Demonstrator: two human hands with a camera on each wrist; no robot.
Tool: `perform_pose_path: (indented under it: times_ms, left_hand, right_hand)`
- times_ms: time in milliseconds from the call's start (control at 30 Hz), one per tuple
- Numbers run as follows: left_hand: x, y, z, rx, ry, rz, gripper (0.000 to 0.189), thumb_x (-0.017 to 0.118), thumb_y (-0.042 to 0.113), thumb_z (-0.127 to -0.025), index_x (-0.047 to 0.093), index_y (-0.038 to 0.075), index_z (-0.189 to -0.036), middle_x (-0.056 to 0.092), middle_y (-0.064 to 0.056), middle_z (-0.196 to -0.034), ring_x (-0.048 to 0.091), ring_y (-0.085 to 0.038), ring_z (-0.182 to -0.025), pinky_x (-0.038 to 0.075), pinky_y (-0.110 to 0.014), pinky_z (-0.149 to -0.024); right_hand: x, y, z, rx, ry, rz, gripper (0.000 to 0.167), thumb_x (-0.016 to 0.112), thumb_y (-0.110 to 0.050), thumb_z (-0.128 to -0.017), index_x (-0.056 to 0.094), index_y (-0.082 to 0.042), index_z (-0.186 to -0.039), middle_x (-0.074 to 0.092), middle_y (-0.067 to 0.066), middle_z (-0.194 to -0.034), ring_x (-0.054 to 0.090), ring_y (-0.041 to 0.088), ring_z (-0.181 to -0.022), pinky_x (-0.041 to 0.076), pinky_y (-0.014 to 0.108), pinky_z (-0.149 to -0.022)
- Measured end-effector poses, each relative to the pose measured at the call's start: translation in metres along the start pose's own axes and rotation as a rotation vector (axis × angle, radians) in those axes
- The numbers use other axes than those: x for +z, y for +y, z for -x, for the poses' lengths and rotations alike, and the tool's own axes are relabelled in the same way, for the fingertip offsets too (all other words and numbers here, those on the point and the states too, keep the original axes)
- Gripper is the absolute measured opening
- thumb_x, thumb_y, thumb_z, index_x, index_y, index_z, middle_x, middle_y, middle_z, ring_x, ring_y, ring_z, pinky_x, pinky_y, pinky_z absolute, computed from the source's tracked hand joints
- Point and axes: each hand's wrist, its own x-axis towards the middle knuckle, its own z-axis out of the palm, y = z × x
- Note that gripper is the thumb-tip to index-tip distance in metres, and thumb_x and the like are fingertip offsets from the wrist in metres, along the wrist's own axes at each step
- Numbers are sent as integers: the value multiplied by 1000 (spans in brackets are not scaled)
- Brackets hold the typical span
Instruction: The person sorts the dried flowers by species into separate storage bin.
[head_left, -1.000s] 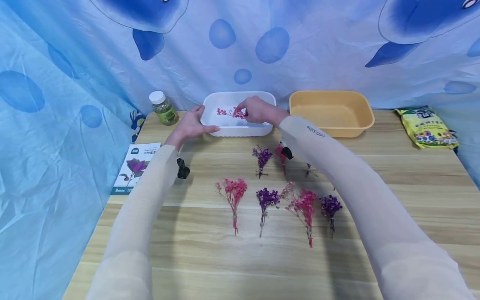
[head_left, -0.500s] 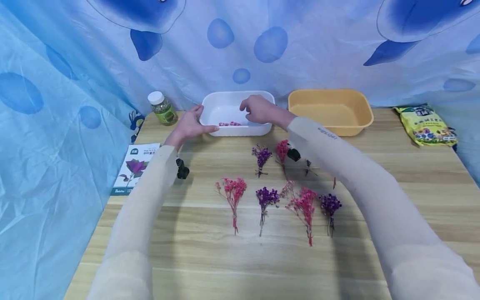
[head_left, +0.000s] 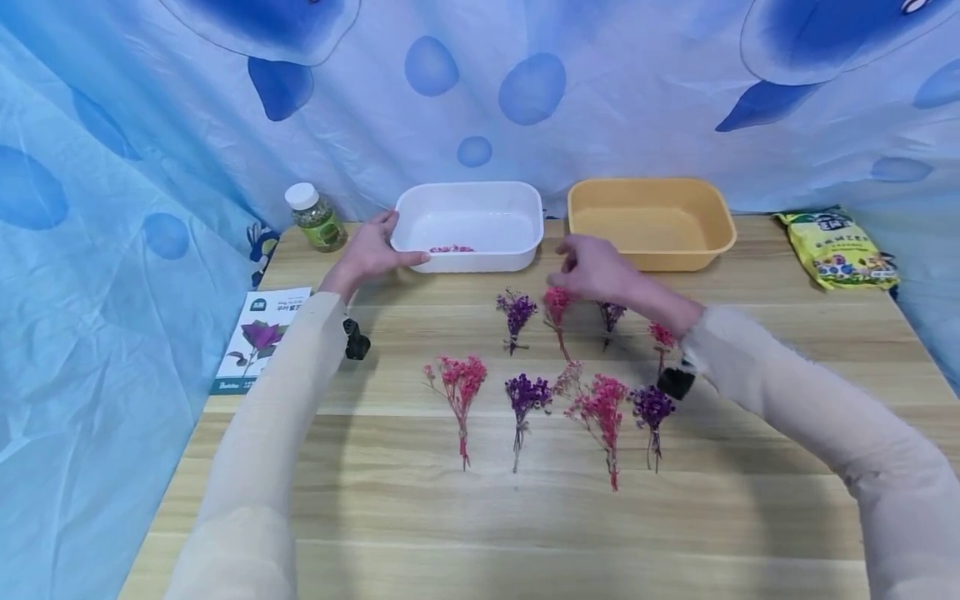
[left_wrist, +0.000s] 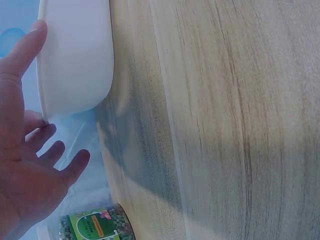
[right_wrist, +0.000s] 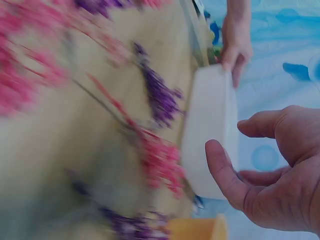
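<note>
The left hand (head_left: pixel 369 252) grips the white tub (head_left: pixel 487 262) at its eight-o'clock corner; the right hand (head_left: pixel 597 268), loose and holding nothing, hovers at the tub's four o'clock near pink flowers (head_left: pixel 557 311).

A white-capped jar (head_left: pixel 321 223) and a flower card (head_left: pixel 258 337) sat left on the table (head_left: pixel 525 542), a yellow bag (head_left: pixel 838 248) lay far right, and a blue curtain (head_left: pixel 637 108) hung behind.

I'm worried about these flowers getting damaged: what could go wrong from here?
If lowered toward the pink bunch, the right grip might brush the purple bunch just right of it. The black wrist device looks close to the front-right purple bunch and could snag it. The left grip holds the white tray at one end, so a tug might shift the pink flowers inside.
</note>
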Motion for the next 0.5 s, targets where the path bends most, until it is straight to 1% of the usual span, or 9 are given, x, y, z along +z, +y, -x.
perform_pose_path:
  times_ms: [67,167,300,367,500]
  left_hand:
    - [-1,-1,0,2,3,0,118,84,53,-76,16,0,-157,13,-17,-165,15,-38,-149,16,-50,-120]
    - [-1,-2,0,6,5,-5,117,84,53,-76,16,0,-156,13,-17,-165,15,-38,-149,16,-49,-120]
    - [-1,-1,1,10,6,-24,116,83,52,-78,16,-1,-156,13,-18,-164,15,-38,-149,16,-49,-120]
    - [-1,0,2,9,6,-26,115,83,52,-78,16,-1,-156,13,-18,-164,15,-38,-149,16,-48,-120]
    - [0,1,2,8,11,-25,115,83,51,-78,16,-1,-156,13,-18,-164,15,-38,-149,16,-48,-120]
  right_hand:
    - [8,6,11,46,-13,-39,67,72,-14,-90,39,14,-142,63,26,-114,66,32,-91,57,44,-85]
    - [20,15,23,100,-14,-65,73,75,-16,-89,35,13,-144,62,27,-114,67,30,-84,58,42,-81]
    - [34,21,30,130,13,-48,75,78,-21,-87,38,12,-142,64,22,-104,65,26,-74,57,36,-66]
    - [41,23,31,141,20,-63,76,79,-21,-87,37,12,-140,65,20,-97,64,26,-70,56,35,-59]
    - [51,25,31,147,37,-76,78,81,-19,-85,35,12,-140,64,16,-86,62,25,-61,55,34,-51]
